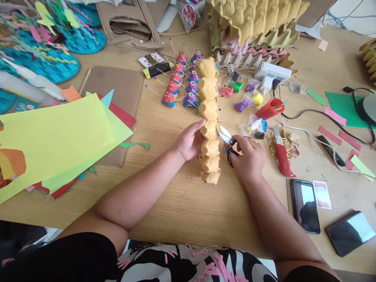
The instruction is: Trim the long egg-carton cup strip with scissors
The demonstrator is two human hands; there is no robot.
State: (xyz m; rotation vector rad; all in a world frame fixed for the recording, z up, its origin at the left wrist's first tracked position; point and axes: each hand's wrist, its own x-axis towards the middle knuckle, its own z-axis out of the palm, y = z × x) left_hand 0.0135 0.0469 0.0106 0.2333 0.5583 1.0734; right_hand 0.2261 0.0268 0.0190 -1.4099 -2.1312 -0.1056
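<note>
My left hand [192,141] is closed on a long yellow strip of egg carton [210,121], holding it lengthwise above the table with its fingers partly hidden behind it. A pair of scissors [225,136] with dark handles is in my right hand [249,156]. The scissor blades are parted, and their tips meet the strip's right edge near its middle. Past the strip stand small painted carton-cup figures, red-and-blue ones [172,87] and purple ones [191,87], with pin-like sticks poking out.
Coloured paper sheets [58,137] lie on the left over brown cardboard [117,90]. Egg trays [255,23] are stacked at the back. On the right are an orange cup [268,109], a red-handled cutter [282,156], a cable [308,135], a phone [305,205] and a dark wallet-like object [349,233].
</note>
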